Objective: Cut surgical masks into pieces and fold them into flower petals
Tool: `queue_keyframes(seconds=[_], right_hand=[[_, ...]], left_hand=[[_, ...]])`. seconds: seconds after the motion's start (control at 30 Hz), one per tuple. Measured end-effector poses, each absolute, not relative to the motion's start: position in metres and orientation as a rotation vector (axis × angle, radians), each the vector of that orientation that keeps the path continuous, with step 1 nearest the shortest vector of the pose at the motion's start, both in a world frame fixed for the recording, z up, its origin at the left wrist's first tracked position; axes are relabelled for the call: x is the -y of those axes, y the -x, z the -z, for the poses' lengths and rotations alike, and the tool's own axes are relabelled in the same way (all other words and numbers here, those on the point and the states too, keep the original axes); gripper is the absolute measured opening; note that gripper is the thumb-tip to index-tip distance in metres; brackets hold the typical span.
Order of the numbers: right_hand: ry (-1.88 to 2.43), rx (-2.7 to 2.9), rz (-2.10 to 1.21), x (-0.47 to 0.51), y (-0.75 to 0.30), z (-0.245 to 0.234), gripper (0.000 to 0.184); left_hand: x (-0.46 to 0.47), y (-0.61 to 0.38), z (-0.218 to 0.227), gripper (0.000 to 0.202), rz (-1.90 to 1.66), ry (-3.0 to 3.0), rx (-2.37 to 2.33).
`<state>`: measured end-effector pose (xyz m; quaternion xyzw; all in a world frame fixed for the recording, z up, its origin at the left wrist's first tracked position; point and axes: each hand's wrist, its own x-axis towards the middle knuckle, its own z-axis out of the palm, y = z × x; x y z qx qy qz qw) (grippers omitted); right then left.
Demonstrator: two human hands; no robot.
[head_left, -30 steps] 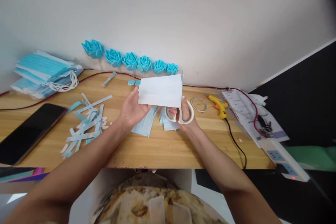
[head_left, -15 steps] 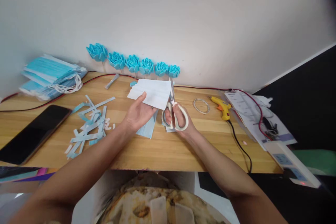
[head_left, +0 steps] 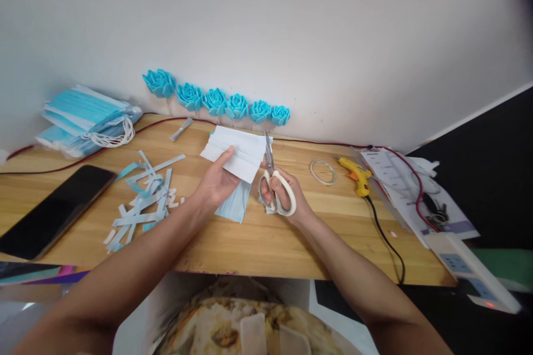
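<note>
My left hand (head_left: 219, 182) pinches a white pleated sheet (head_left: 237, 150), which looks like the layers of a face mask; its thumb lies on top, the other fingers beneath. In my right hand (head_left: 287, 191) are scissors (head_left: 268, 163) with cream handles, fingers through the loops. Their blades point away from me along the sheet's right edge, and a narrow strip shows just beyond them. Under my hands, a light blue mask piece (head_left: 234, 203) lies on the table. Another small piece sits beneath the scissors' handles, mostly hidden.
Several blue flowers (head_left: 214, 101) on sticks stand along the wall. To the left are stacked masks (head_left: 83, 116), cut strips (head_left: 144, 205) and a phone (head_left: 58, 211). A wire ring (head_left: 323, 172), a yellow glue gun (head_left: 356, 175), papers (head_left: 395, 177) and a power strip (head_left: 468, 272) are on the right.
The white sheet has tilted, its right side coming down toward me. The scissors have shifted slightly left against its right edge, where a narrow strip now shows. The whole view has moved a little.
</note>
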<state>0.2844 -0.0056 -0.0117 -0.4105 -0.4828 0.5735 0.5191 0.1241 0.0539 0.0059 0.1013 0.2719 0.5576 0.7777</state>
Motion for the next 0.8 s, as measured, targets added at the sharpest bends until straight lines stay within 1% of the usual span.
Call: queue_keyframes(seconds=[0.2, 0.3, 0.4, 0.63, 0.8], right_hand=[[0.979, 1.127, -1.409, 0.004, -0.286, 0.013, 0.062], [0.882, 1.125, -1.498, 0.004, -0.288, 0.012, 0.060], [0.777, 1.159, -1.607, 0.004, -0.291, 0.013, 0.060], [0.658, 1.385, -1.796, 0.002, -0.302, 0.015, 0.058], [0.426, 1.605, -1.923, -0.002, -0.319, 0.010, 0.056]], left_hand=[[-0.059, -0.122, -0.003, 0.033, -1.236, -0.219, -0.596], [-0.063, -0.119, -0.002, 0.032, -1.258, -0.240, -0.570], [-0.067, -0.114, -0.004, 0.028, -1.251, -0.226, -0.552], [-0.075, -0.100, -0.020, 0.026, -1.380, -0.232, -0.557], [-0.085, -0.089, -0.017, 0.019, -1.424, -0.235, -0.742]])
